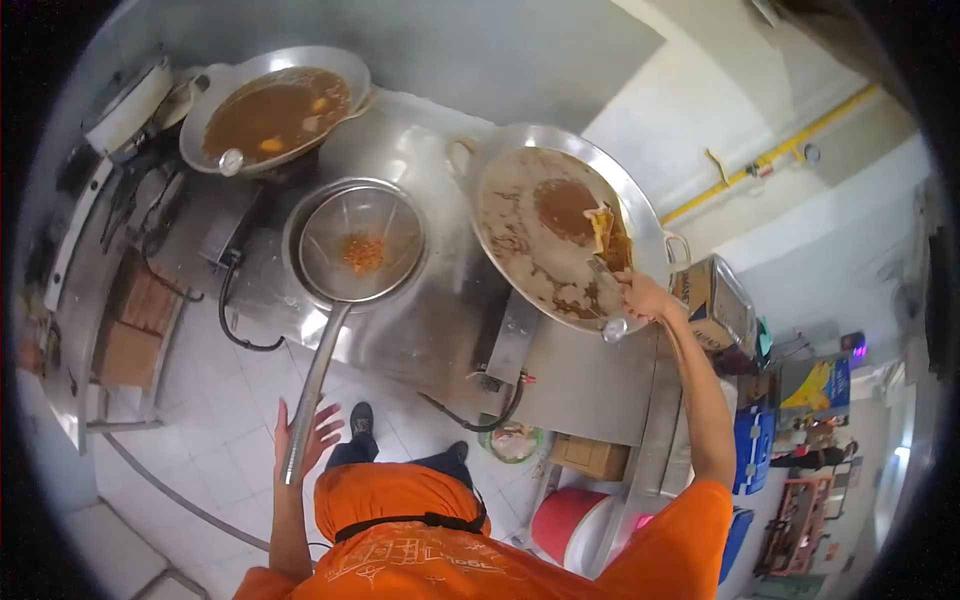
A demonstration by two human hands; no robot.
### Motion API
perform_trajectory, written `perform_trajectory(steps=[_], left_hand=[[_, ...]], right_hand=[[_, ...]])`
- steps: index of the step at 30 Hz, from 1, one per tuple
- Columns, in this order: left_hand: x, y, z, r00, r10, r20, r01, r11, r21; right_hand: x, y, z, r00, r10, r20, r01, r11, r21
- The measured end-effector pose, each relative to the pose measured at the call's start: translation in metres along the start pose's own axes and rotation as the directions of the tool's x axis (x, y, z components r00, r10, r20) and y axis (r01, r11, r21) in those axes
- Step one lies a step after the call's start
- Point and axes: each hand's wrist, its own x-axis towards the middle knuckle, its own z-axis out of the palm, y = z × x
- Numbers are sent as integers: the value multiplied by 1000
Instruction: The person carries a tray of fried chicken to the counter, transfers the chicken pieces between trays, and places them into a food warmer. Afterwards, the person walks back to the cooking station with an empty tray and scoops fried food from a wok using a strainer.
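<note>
My right hand (648, 296) is closed around metal tongs (603, 270) at the near right rim of a large wok (500, 240). Murky, foamy oil fills that wok. A pale yellow piece of food (600, 228) is at the tongs' far end, over the oil; whether they pinch it I cannot tell. My left hand (312, 432) has its fingers spread beside the handle end of a long-handled strainer (330, 350). The strainer's mesh bowl rests on a round metal pot (292, 255) and contains orange-brown crumbs (362, 253).
Another wok (345, 65) of brown liquid with several pieces sits at back left, a dial thermometer (230, 161) on its rim. Black hoses (235, 320) hang from the steel counter (400, 140). Cardboard boxes (715, 305) stand at right; a yellow pipe (770, 155) runs along the wall.
</note>
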Motion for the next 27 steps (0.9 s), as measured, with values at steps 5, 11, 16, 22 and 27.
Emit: perform_trajectory(steps=[5,11,16,22,27], left_hand=[[18,56,50,985,-170,-24,160,962,-221],[16,69,66,963,-131,-237,240,815,527],[15,60,59,973,94,-209,114,591,798],[-4,62,82,950,257,-175,70,372,926],[-20,55,92,888,454,-71,-5,164,986]], right_hand=[[-13,-91,27,998,64,-12,-58,952,300],[-27,-134,53,997,39,63,-73,621,780],[-28,-144,72,999,19,-48,33,472,881],[-63,-144,55,995,35,-88,60,493,868],[-113,-159,71,986,-14,-168,132,682,719]])
